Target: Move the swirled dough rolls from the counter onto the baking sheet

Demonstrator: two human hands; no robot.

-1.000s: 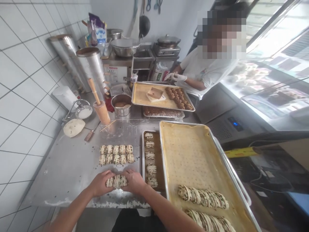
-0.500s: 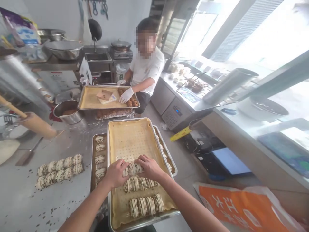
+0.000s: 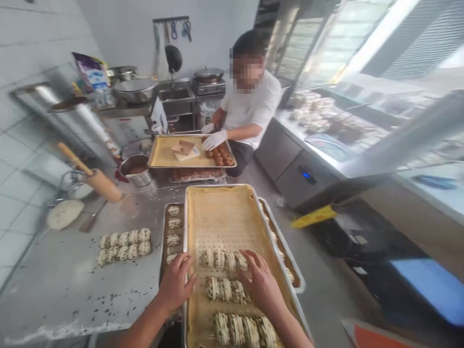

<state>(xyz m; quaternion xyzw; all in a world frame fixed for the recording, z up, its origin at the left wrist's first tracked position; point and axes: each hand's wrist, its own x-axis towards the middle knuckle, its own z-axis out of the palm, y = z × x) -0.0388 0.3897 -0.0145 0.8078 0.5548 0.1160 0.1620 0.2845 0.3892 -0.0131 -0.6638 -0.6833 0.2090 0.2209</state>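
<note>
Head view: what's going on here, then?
A person's open left hand is at the left rim of a lined tray; the right hand is by the right end of the farthest striped roll of three there, contact unclear. Two more rows lie on the metal table. Beyond, a co-worker's white-gloved hand is over brown pieces.

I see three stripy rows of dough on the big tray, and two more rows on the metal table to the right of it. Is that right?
Not quite: the two rows on the metal table are left of the big tray, as the head view shows. The tray does hold three stripy rows.
</note>
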